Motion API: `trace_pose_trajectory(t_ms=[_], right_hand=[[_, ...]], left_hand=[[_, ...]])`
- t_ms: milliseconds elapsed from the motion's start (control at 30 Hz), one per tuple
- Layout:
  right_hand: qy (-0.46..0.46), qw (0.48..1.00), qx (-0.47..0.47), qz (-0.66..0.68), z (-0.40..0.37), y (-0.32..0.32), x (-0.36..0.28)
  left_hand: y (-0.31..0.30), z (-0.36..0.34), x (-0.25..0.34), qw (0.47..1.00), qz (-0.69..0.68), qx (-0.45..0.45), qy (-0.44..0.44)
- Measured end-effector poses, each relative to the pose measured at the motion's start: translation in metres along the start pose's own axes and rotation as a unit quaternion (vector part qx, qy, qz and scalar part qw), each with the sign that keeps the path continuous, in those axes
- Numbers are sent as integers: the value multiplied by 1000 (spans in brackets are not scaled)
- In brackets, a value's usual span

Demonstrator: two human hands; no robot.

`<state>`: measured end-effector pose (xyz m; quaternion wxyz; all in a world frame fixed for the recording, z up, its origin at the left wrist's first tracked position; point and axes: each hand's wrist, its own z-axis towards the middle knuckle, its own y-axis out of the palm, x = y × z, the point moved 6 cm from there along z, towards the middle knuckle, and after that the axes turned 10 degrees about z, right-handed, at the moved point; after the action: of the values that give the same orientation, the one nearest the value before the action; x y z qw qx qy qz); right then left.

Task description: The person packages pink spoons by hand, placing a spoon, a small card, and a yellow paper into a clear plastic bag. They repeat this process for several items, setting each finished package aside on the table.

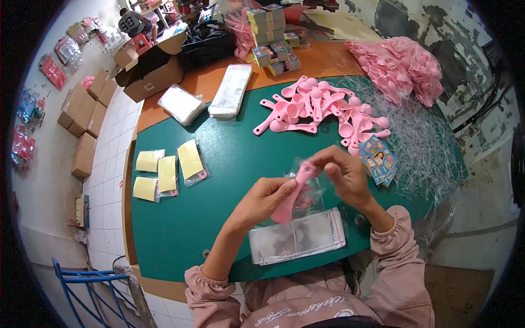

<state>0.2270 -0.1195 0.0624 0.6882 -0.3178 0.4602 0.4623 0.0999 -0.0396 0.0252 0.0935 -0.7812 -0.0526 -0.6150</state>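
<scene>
A pink measuring spoon (290, 201) is held above the front of the table, tilted with its holed handle end up and to the right. My left hand (265, 198) grips its middle between thumb and fingers. At the handle end, the bent fingers of my right hand (348, 174) close on the spoon. Crinkled clear plastic (313, 198) shows behind the spoon; how it is held is partly hidden. Below my hands lies a stack of clear plastic bags (298, 239). Printed blue cards (379, 159) lie beside my right hand.
A heap of pink spoons (314, 104) covers the green table's (219, 218) far middle. Several bagged packets with yellow cards (168, 174) lie left. Behind are white bag stacks (229, 90), bundled cards (268, 35), an open carton (153, 71) and a large spoon bag (402, 68). Plastic shreds (418, 147) cover the right.
</scene>
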Motion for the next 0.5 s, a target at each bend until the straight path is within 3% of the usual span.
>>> trace_pose_trajectory(t_ms=[67,100,233,333,367,400,500], right_hand=[[-108,990,-69,-63,3,13,-18],[-51,988,-126,-78,1,13,-18],[-23,978,-197,-70,-13,16,-17],[-56,968,-209,-128,-26,18,-20],[-16,971,-191,-142,-23,3,-27],[14,968,-107,-226,-21,-24,-32],[108,883,174,-423,-36,-122,-24]], left_hand=[[3,0,6,1000,-23,-6,-7],[4,-2,11,999,-48,3,-7],[3,0,13,998,-46,-9,39],[7,1,14,999,22,-7,32],[7,1,15,999,23,-8,32],[7,1,16,1000,-14,-4,24],[1,2,4,998,-59,16,27]])
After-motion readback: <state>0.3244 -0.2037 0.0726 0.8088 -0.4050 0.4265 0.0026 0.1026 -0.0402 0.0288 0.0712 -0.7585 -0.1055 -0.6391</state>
